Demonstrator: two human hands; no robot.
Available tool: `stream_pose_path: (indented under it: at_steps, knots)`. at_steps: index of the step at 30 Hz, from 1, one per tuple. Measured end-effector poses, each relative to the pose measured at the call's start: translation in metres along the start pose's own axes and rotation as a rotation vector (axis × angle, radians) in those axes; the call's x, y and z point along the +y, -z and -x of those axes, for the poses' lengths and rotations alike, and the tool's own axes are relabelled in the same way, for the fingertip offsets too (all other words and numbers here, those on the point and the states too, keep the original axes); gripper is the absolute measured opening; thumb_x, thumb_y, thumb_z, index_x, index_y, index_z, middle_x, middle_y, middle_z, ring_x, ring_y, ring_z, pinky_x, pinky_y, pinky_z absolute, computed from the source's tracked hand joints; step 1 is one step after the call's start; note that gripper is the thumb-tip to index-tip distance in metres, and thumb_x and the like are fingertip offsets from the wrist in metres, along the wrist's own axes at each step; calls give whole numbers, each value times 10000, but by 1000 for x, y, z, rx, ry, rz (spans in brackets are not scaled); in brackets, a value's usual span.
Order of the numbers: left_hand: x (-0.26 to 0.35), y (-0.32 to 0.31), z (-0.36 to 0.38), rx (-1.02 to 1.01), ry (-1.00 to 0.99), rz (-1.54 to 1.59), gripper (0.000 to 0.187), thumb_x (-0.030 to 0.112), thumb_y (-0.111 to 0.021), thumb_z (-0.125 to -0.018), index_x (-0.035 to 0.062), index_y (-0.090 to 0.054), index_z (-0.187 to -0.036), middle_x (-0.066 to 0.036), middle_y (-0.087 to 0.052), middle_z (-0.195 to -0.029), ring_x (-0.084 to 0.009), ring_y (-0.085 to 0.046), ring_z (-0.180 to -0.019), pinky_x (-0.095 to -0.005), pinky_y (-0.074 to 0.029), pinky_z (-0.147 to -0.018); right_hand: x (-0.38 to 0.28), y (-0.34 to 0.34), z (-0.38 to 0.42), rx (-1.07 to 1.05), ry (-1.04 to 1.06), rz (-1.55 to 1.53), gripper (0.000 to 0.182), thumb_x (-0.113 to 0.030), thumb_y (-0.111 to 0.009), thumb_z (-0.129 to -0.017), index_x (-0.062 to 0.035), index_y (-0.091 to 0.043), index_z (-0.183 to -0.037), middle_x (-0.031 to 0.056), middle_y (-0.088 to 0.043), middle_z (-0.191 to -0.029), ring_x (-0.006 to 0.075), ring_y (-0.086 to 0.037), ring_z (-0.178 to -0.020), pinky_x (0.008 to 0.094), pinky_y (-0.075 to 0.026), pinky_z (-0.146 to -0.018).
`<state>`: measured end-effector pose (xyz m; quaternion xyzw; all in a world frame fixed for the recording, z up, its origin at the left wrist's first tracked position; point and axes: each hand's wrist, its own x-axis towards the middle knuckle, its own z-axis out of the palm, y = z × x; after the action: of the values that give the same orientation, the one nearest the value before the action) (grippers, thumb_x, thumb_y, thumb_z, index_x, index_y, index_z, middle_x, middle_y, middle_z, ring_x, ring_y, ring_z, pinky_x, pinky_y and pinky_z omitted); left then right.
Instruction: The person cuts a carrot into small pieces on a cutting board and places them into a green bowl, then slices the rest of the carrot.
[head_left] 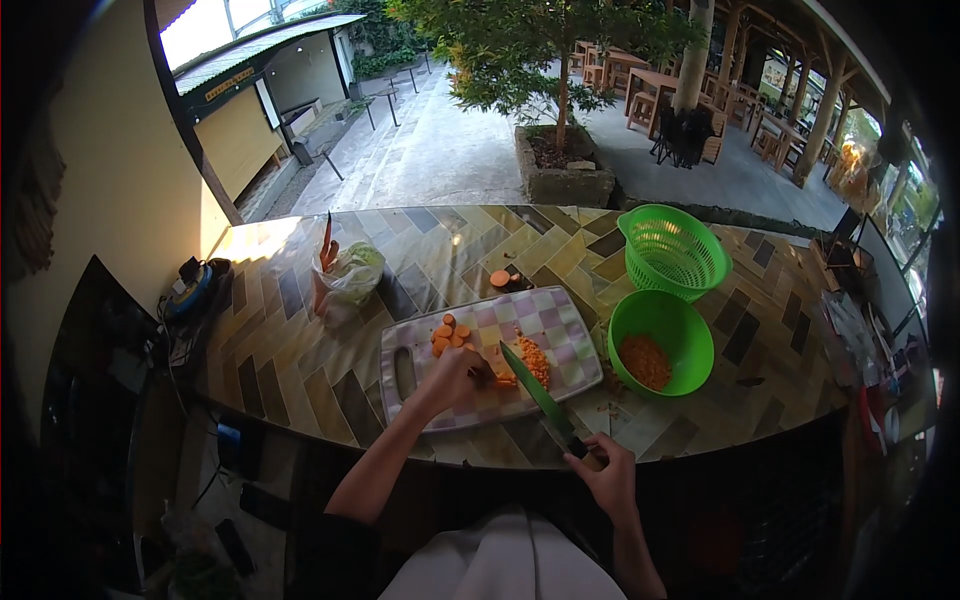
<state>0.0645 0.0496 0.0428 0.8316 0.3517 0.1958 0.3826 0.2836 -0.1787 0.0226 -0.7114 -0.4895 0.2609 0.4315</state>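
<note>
Left hand (452,378): fingers clamp carrot piece (492,366), steadying it on chopping board (560,325). Right hand (606,475): fingers closed around knife (540,398), blade angled toward the carrot piece.

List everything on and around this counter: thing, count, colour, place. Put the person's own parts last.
cutting board: 1, pink-and-white checked, centre of the tiled counter
carrot pieces: a small heap of slices plus diced bits, orange, on the board
knife: 1, green blade, across the board's near edge
bowl: 1, green, right of the board, diced carrot inside
colander: 1, green, behind the bowl
plastic bag: 1, pale, left rear of the counter, whole carrots sticking out
carrot end: 1, orange, behind the board
left hand: 1, on the board, pressing on carrot
right hand: 1, at the counter's near edge, gripping the knife handle
</note>
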Motion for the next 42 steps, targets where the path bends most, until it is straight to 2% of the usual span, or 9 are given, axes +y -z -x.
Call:
stream_pose_path:
  at_steps: [4, 7, 11, 13, 17, 19, 22, 32, 42]
  knots:
    - [0, 4, 3, 43, 0, 5, 221, -103, -637, -732, -40, -755, -907, -165, -749, -861, -236, -738, -800, -316, -570, -763, 4, -2, 1, 11, -1, -1, 331, -242, -838, -776, -4, -657, -917, 110, -652, -693, 178, -627, -629, 325, -485, -614]
    - [1, -1, 4, 89, 13, 10, 223, -93, -640, -737, -31, -758, -916, -171, -746, -858, -249, -738, -786, -324, -568, -751, 1, -1, 1, 2, -2, 15, 328, -170, -849, -766, 18, -637, -930, 95, -634, -690, 117, -602, -667, 289, -482, -645]
    - [0, -18, 6, 140, 20, -71, 213, -75, -655, -746, -34, -755, -929, -193, -731, -831, -277, -732, -764, -341, -564, -735, 1, -2, 1, 6, -8, 20, 329, -195, -845, -769, 11, -647, -932, 108, -647, -696, 141, -625, -665, 303, -486, -639]
    - [4, -19, 7, 161, 32, -98, 221, -80, -657, -742, -38, -750, -939, -206, -724, -845, -290, -729, -779, -347, -561, -733, 2, -2, 1, 7, 1, 18, 335, -241, -837, -779, -3, -655, -929, 122, -662, -703, 181, -643, -644, 327, -491, -623]
    - [14, -15, 4, 221, 36, -6, 269, -108, -640, -724, -53, -736, -970, -225, -719, -899, -302, -726, -833, -351, -561, -750, -3, 1, 1, 25, 6, -13, 321, -204, -834, -784, 12, -650, -933, 119, -659, -696, 153, -638, -660, 314, -491, -635]
    - [10, -13, -3, 147, -14, -24, 292, -123, -632, -718, -58, -731, -984, -226, -718, -920, -305, -724, -858, -350, -561, -761, 2, 0, 0, 35, -21, -24, 317, -169, -840, -774, 24, -644, -933, 103, -651, -694, 111, -619, -676, 295, -490, -653]
    - [-8, -18, -13, 73, -58, -49, 297, -133, -627, -717, -63, -726, -988, -219, -721, -925, -307, -724, -869, -346, -561, -778, 6, 0, 0, 33, 6, -26, 329, -213, -824, -799, 21, -650, -949, 138, -664, -696, 179, -646, -643, 322, -491, -619]
    - [-12, -15, -24, -82, -169, -14, 352, -141, -600, -690, -8, -745, -982, -156, -721, -924, -282, -698, -869, -349, -542, -793, 9, 1, 4, 26, -13, -13, 350, -249, -818, -805, 18, -659, -965, 146, -674, -724, 197, -659, -665, 333, -498, -636]
    - [-3, -14, -28, -115, -287, -56, 248, -72, -692, -699, 6, -752, -927, -159, -709, -962, -279, -678, -929, -361, -530, -833, 7, 2, 5, 24, -9, 2, 351, -255, -817, -804, 15, -660, -964, 146, -676, -733, 211, -674, -687, 339, -502, -647]
